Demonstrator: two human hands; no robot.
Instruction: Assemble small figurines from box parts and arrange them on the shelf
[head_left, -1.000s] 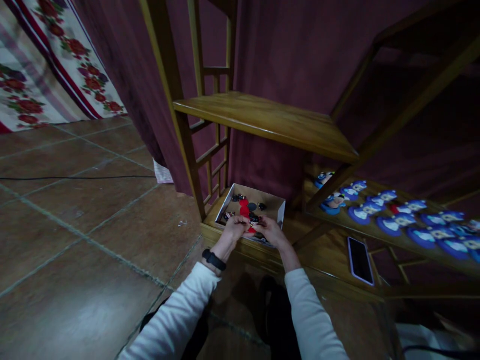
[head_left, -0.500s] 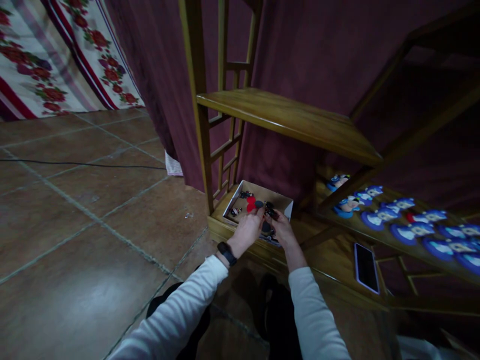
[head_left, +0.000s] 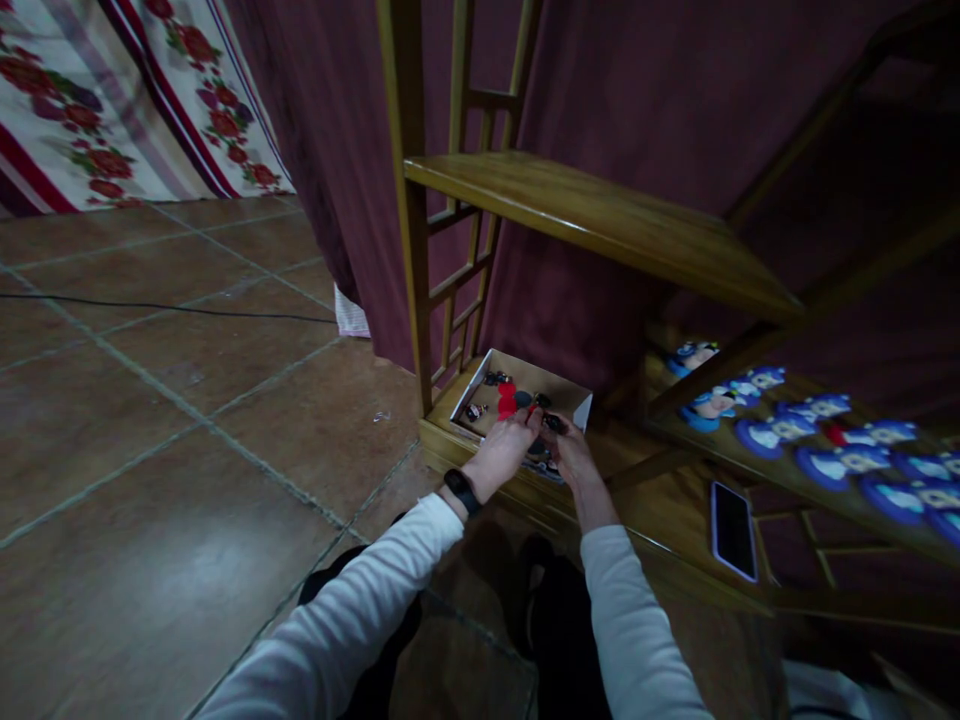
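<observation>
A shallow cardboard box (head_left: 574, 393) rests on the low wooden shelf, with small figure parts inside. My right hand (head_left: 576, 458) is closed over the box on a small black figurine (head_left: 555, 424). My left hand (head_left: 508, 446), wearing a dark wristband, meets it from the left with its fingers pinched at the figurine; a bit of red shows by the fingertips. Behind the hands lie red pieces (head_left: 507, 399) and a dark grey round piece (head_left: 523, 400). Small black figures (head_left: 475, 411) lie at the box's left side. My hands cover its front part.
A wooden shelf board (head_left: 600, 215) juts out above the box. Several blue-based figurines (head_left: 772, 432) stand on the right-hand shelf. A phone (head_left: 733, 530) lies on the low shelf. A black cable (head_left: 165, 307) crosses the tiled floor at left.
The view has shifted slightly. Both hands stay together over the box, and the black figurine between them has turned a little, with red now showing near the left fingertips.
</observation>
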